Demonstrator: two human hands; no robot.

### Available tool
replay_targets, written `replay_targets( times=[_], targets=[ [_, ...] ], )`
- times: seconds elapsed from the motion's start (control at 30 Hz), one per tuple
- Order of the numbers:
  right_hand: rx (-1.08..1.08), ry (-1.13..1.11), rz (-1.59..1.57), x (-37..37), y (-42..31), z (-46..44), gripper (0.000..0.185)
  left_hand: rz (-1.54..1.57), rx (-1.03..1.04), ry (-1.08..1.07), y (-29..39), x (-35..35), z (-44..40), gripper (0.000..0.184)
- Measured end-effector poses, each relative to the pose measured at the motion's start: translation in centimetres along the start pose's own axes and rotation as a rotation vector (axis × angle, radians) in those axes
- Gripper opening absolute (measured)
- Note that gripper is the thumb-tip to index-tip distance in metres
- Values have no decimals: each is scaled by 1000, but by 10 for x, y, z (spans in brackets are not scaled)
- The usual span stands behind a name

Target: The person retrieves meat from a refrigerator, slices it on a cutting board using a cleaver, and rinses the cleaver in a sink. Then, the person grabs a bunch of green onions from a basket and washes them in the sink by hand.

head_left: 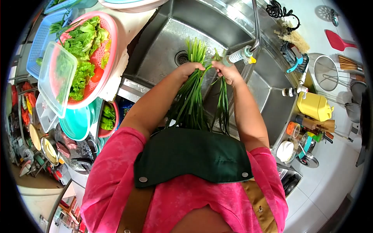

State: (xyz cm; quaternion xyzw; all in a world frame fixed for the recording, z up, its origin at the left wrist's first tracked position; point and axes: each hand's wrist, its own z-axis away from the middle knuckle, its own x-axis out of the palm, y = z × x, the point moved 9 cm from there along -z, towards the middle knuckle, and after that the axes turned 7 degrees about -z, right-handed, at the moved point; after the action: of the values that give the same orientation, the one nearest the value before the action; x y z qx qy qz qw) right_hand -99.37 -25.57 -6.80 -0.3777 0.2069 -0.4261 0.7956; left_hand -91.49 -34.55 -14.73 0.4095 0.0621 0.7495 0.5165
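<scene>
My left hand [191,68] is closed around a thick bundle of Chinese chives [188,99], its pale cut ends pointing away from me and its long dark leaves hanging toward my apron. Close beside it, my right hand [229,73] pinches a thinner bunch of chives [223,101], whose leaves also trail down. A few stems stretch between the two hands. Both hands are over the steel sink [155,62], near the divider between its basins. Just above my right hand is the faucet's spray head [237,56]. My apron hides the lower leaf tips.
On the left, a pink basket [112,33] holds lettuce and a tomato, with a clear plastic lid [58,77] leaning on it. A blue basket [35,54] stands behind. To the right are a yellow jug [314,106], brushes, a strainer [325,73] and hanging utensils.
</scene>
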Motion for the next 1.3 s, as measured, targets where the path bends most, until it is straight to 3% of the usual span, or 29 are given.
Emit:
replay_targets(
  times=[0.03, 0.17, 0.23, 0.3, 0.37, 0.5, 0.57, 0.7, 0.77, 0.83, 0.9, 1.1, 1.2, 1.3],
  targets=[
    [10, 108, 27, -3, -2, 5, 30, -8, 37, -57, 4, 6, -3, 17],
    [22, -56, 80, -10, 12, -12, 27, 25, 65, -76, 14, 6, 3, 16],
    [53, -19, 109, -18, 12, -11, 22, 20, 19, -66, 12, 0, 6, 16],
    [142, -189, -21, -12, 17, -10, 16, 39, -7, -72, 7, -3, 4, 16],
    [123, -197, -51, -8, 17, -7, 15, 24, -14, -88, 5, -3, 3, 18],
    [100, -69, -201, -12, 25, -18, 26, -53, 2, -239, 5, 13, 4, 29],
    [58, 119, -522, -17, 22, -15, 23, 113, 95, -187, 16, 15, 8, 33],
    [106, 101, -615, -18, 35, -25, 16, 155, 42, -124, 16, 13, 20, 35],
    [106, -20, -657, -9, 34, -25, 16, 119, 46, -129, 18, 15, 22, 34],
    [109, -104, -375, 4, 26, -17, 21, 83, 50, -135, 17, 15, 19, 33],
    [122, -119, -391, 12, 20, -10, 25, 39, 160, -110, 22, 11, 10, 30],
    [-40, -6, -258, 1, 10, -8, 16, 104, 65, 21, 17, 6, 17, 28],
    [22, 87, -199, -3, 12, -4, 12, 91, 73, 26, 14, -1, 11, 25],
    [114, 90, -214, -5, 19, -4, 20, 87, 63, 41, 11, -4, 9, 24]
  ],
)
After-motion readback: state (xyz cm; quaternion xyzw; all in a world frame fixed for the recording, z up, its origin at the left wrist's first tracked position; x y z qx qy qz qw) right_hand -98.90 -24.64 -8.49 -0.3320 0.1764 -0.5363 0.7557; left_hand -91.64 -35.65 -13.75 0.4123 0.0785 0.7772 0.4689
